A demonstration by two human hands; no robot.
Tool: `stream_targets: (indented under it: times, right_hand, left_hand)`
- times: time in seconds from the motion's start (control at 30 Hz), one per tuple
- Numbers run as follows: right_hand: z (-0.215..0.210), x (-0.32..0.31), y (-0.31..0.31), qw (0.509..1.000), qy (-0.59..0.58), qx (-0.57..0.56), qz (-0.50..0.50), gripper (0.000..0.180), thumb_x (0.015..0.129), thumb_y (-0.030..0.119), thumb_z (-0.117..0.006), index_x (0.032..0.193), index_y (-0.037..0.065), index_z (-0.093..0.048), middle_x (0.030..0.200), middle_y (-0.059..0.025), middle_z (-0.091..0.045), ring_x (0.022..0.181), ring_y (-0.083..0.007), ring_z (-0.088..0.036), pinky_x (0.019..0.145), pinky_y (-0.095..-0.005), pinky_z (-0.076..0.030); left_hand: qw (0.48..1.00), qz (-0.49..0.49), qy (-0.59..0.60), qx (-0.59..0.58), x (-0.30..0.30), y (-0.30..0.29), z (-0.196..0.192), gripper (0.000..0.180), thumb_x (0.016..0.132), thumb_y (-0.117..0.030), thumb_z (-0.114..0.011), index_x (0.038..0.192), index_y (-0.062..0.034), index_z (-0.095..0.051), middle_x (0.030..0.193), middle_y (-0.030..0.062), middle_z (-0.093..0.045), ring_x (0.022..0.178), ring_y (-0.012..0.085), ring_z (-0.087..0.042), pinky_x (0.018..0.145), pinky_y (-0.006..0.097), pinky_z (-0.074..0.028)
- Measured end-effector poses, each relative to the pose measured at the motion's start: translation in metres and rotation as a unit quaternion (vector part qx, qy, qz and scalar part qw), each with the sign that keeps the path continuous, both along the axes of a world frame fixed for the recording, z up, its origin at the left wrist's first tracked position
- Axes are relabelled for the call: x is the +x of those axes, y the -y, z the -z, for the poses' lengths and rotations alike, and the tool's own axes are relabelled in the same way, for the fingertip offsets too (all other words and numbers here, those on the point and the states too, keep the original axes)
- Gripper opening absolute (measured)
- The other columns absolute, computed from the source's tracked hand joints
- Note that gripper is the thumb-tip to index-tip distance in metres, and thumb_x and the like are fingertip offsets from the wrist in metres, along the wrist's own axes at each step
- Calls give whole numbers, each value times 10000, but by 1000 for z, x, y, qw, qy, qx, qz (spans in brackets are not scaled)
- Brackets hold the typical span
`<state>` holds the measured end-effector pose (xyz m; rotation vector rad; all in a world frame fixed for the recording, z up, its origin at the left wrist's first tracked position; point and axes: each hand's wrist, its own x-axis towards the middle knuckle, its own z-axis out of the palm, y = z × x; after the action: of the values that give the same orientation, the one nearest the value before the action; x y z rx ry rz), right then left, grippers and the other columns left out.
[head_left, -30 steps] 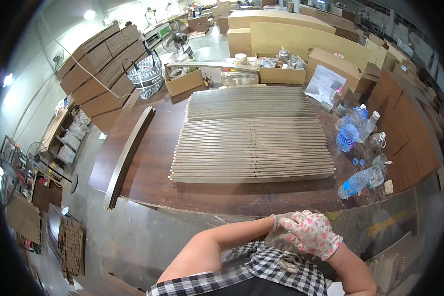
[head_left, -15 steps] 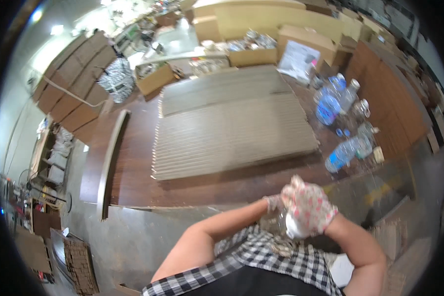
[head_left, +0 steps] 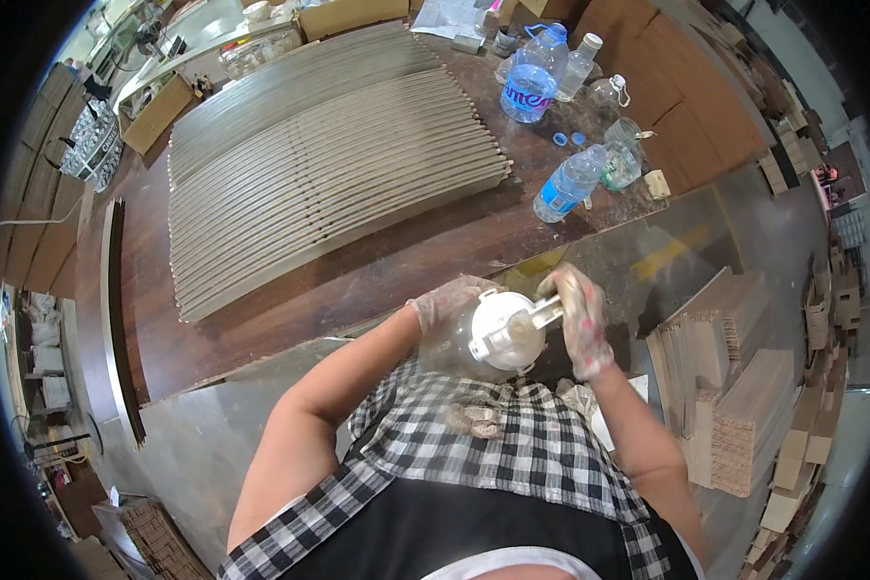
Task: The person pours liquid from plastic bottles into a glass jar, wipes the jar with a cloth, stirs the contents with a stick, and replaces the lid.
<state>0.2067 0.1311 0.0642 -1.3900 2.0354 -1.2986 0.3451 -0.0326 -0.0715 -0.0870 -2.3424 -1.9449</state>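
In front of my checked apron I hold a clear jug (head_left: 442,340) with a white lid (head_left: 499,331), the lid tilted up towards me. My left hand (head_left: 451,300), in a thin patterned glove, is wrapped round the far left side of the clear body. A white bar sticks out from the lid to the right. The gloved fingers of my right hand (head_left: 580,319) are closed on the end of that bar. Part of the jug's body is hidden under the lid.
A stack of grey ridged strips (head_left: 329,164) covers much of the brown table (head_left: 377,266). At its right stand a large blue-capped bottle (head_left: 534,77), a smaller blue-labelled bottle (head_left: 568,186) and two blue caps (head_left: 568,139). Cardboard bundles (head_left: 735,387) lie at the lower right.
The view has swung right and down, so the table things sit further left. My right hand has shifted from over the white lid to its bar, and the lid now shows.
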Motion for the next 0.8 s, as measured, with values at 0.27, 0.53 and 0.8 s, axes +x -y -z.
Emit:
stream_targets:
  times: [0.27,0.53,0.8]
  right_hand:
    - [-41,23,-38,947,-222,-32,-229,561,852,235,-684,1340,2,-533,938,-137,-676,801,-288,-659,675,-384,-557]
    - [-99,26,25,896,-364,66,-245,228,810,347,-649,841,122,-675,869,-73,-605,859,-258,-568,724,-410,-460]
    - [-54,-32,11,881,177,16,-439,193,920,129,-613,1074,52,-701,1159,-116,-637,1121,-254,-576,976,-376,-443]
  left_hand:
    - [997,5,76,-21,-2,9,15,409,837,-215,-729,1204,-54,-649,1143,93,-680,1041,168,-628,951,329,-495]
    - [967,18,118,226,-34,-13,-39,339,879,-198,-671,1161,-11,-663,1134,70,-678,1030,160,-629,932,322,-499]
    - [974,-19,131,183,-44,-25,-80,317,914,-219,-610,1120,15,-668,1155,96,-668,1046,184,-619,923,324,-486]
